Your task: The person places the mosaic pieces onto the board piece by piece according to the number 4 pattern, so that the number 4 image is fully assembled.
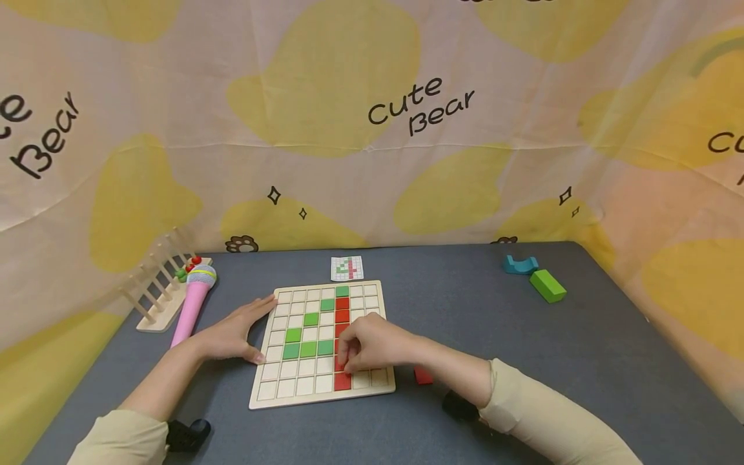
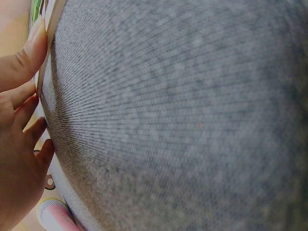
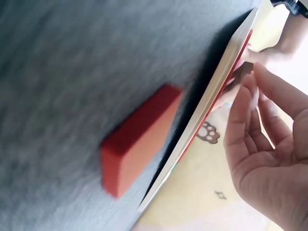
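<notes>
A wooden grid board (image 1: pixel 305 368) lies flat, bearing a column of red tiles (image 1: pixel 342 315) and several green tiles (image 1: pixel 308 349) that outline a slanted shape. My left hand (image 1: pixel 232 332) spreads along the board's left side, thumb and fingertips at its edge; the thumb also shows there in the left wrist view. Over the lower red column is my right hand (image 1: pixel 378 342), its thumb and fingertips brought together. No piece shows between them in the right wrist view. A loose red block (image 3: pixel 142 144) lies just right of the board.
A small card (image 1: pixel 347 268) printed with a coloured grid lies behind the board. At left are a pink toy microphone (image 1: pixel 194 303) and a wooden peg rack (image 1: pixel 165 310). A blue curved block (image 1: pixel 520 265) and a green block (image 1: pixel 548 286) sit far right.
</notes>
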Available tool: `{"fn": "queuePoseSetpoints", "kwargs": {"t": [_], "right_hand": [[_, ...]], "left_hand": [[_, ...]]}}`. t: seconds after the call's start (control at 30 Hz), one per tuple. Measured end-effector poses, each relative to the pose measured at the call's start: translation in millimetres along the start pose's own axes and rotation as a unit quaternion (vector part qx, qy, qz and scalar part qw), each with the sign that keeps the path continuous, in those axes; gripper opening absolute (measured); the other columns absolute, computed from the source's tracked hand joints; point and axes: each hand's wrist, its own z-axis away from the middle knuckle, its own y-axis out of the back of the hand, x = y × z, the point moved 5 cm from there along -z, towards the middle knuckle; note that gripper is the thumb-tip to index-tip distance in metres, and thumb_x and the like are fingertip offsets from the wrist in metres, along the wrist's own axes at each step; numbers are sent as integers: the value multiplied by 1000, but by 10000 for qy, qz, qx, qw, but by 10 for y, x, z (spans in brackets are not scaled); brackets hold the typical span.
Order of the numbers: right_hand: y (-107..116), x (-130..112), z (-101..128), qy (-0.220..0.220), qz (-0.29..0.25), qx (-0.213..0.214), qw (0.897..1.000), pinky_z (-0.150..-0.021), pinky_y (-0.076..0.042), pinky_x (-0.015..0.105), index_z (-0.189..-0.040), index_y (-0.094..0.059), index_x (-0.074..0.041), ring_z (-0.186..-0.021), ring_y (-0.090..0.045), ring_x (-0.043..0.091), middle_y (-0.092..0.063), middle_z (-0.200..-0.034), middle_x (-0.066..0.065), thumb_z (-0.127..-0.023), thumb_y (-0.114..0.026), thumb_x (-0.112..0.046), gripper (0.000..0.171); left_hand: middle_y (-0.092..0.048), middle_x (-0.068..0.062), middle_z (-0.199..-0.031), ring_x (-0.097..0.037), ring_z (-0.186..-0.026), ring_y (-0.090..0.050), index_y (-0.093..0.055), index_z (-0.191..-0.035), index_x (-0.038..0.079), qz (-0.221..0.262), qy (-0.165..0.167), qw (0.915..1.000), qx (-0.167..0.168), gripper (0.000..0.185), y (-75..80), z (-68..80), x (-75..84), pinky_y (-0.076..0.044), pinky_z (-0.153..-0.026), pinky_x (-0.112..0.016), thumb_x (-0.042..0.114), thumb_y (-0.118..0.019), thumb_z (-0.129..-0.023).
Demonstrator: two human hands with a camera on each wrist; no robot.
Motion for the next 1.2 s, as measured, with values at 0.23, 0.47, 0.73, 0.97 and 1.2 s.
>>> {"fn": "queuePoseSetpoints", "kwargs": {"t": [0.23,0.47,0.73,0.97,1.2], "right_hand": [[204,156,76,-38,-20,226,9997,-59,-42,14,-78,-72,-16,-60,-50,-2,-63,-67,-8,-81,-76,-8,9],[413,450,226,-275,-200,48,9994,-63,-46,17,-87,-73,-15,-67,-55,1,-66,-74,-8,-82,-75,-12,6],[551,696,392,-254,-487,-419,9976,-65,-50,18,-94,-73,-12,-68,-59,3,-67,-78,-6,-83,-76,-11,11],[520,741,508,-215,-866,-1287,9877,-69,-53,21,-99,-74,-12,-76,-62,7,-67,-85,1,-81,-76,-6,20],[418,787,573,-486,-981,-2068,9722,-68,-51,19,-98,-76,-19,-77,-60,6,-67,-88,1,-74,-78,3,32]], "left_hand": [[-22,-27,-162,-57,-146,-17,-30,-153,-2,-7,0,10000,12,110,2,1,12,-18,-111,-75,34,-82,-63],[-22,-28,-161,-58,-146,-17,-30,-152,-3,-47,-39,10000,29,110,6,3,24,-18,-111,-75,34,-83,-63],[-22,-28,-162,-57,-146,-17,-29,-153,-2,-43,-29,10000,12,111,6,-5,18,-18,-111,-75,34,-83,-63],[-22,-29,-161,-58,-146,-16,-30,-152,-4,4,-68,10000,59,111,13,6,23,-18,-111,-75,33,-83,-62],[-21,-27,-162,-57,-146,-16,-28,-153,-2,11,-23,10000,5,111,1,-3,15,-18,-111,-75,34,-83,-63]]}}
